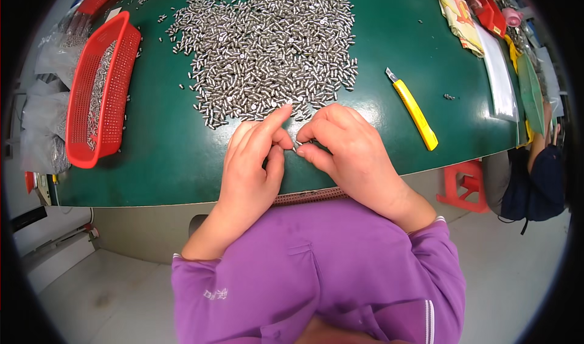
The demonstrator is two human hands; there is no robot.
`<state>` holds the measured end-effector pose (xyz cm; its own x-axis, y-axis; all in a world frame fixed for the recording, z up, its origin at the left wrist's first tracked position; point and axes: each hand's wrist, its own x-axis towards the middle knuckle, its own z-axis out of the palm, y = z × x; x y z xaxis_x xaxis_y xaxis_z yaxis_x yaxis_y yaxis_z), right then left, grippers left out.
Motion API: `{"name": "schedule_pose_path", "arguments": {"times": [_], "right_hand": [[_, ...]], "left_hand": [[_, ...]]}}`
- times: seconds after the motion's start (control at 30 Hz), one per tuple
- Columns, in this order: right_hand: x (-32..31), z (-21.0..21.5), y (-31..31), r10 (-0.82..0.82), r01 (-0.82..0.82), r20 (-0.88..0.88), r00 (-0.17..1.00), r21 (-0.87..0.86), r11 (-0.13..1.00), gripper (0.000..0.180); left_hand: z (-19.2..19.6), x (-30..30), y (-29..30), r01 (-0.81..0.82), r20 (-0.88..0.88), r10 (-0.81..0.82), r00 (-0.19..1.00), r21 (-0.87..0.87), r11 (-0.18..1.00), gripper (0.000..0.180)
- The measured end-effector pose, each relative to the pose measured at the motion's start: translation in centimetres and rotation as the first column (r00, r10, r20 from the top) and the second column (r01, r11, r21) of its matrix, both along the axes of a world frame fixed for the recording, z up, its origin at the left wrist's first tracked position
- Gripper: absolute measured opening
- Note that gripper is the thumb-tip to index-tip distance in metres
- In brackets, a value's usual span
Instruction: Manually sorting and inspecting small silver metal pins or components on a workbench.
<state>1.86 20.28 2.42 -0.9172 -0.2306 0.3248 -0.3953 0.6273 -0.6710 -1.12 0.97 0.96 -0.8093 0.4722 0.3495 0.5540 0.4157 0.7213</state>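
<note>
A: Where's the metal pin (297, 145)?
B: Between the hands, pinched by thumb and forefinger of the right hand (362, 146). The left hand (246, 164) is half curled beside it; I can't tell whether its fingers grip anything.
A: How would it handle?
B: Light, stiff and hard to break, I'd judge, but smooth enough to slip or roll. Fingertips around the middle of its barrel seem the best hold.
A: And the surface?
B: A glossy green table (170, 161), with a broad heap of similar pins (267, 45) just beyond both hands. A red perforated basket (117, 122) stands left of them; a yellow utility knife (415, 114) lies to their right.
A: The room?
B: Grey floor (134, 301), and a red stool (451, 187) past the right forearm.
</note>
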Motion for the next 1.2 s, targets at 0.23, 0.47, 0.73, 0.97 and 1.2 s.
{"name": "schedule_pose_path", "arguments": {"times": [0.23,0.47,0.73,0.97,1.2], "right_hand": [[0.04,0.08,-0.05,0.006,-0.006,0.003,1.0,0.012,1.0,0.02],[0.31,-0.04,-0.11,-0.051,0.051,0.019,0.998,0.005,0.999,0.022],[0.31,0.06,0.02,-0.02,0.02,0.022,1.0,0.009,1.0,0.021],[0.17,-0.11,0.2,0.014,-0.015,0.024,1.0,0.003,1.0,0.025],[-0.01,0.33,-0.16,0.007,-0.005,0.045,0.999,-0.059,0.998,0.036]], "left_hand": [[-0.11,0.34,0.01,0.009,0.023,-0.008,1.0,-0.047,0.999,0.065],[0.06,0.31,0.08,0.014,0.023,-0.013,1.0,-0.056,0.998,0.065],[0.22,0.28,-0.51,0.058,0.023,-0.057,0.998,-0.045,0.997,0.066],[0.54,0.57,-0.38,0.031,0.064,-0.029,0.998,-0.038,0.999,0.074],[0.39,0.65,-0.5,0.022,0.096,-0.021,0.995,-0.008,1.0,0.078]]}}
